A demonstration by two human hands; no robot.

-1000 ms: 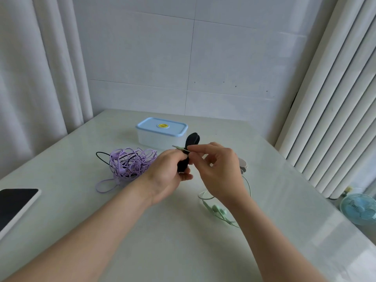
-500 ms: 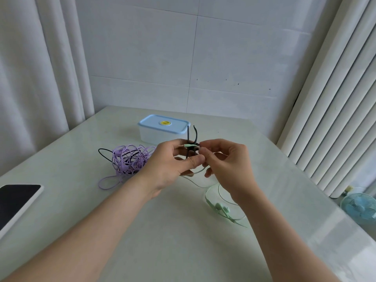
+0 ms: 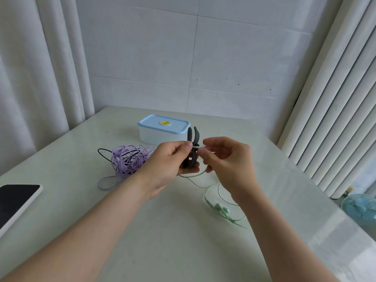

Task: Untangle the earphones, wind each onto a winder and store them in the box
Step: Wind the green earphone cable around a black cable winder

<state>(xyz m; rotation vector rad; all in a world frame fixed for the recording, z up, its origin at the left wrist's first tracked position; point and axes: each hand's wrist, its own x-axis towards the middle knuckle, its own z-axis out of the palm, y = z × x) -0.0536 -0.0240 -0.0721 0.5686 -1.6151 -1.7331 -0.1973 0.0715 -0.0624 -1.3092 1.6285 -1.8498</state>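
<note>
1. Closest to us and well to the left of our fingers, a dark-screened phone (image 3: 18, 197) lies on the pale tabletop (image 3: 173, 241).
2. Below and to the right of our right fingers, the green earphones (image 3: 222, 208) lie on the tabletop in a loose loop. Their pale cable climbs from there toward both hands.
3. Our left hand (image 3: 168, 161) curls round the dark grey winder (image 3: 196, 137) and holds it upright above the tabletop, with the thumb pressed against its middle. The winder's two prongs stick up above the fingers (image 3: 186, 149).
4. Our right hand (image 3: 230, 159) pinches the green cable between thumb and forefinger, right at the winder's waist. The other fingers (image 3: 211, 141) are loosely bent and hold nothing.
5. Just left of our left fingers, the purple earphones (image 3: 130, 159) sit in a tangled heap with a black cable (image 3: 101, 153) threaded through it.
6. Beyond our fingers stands the box (image 3: 160, 136), its light blue lid on, with a yellow sticker on top.
</note>
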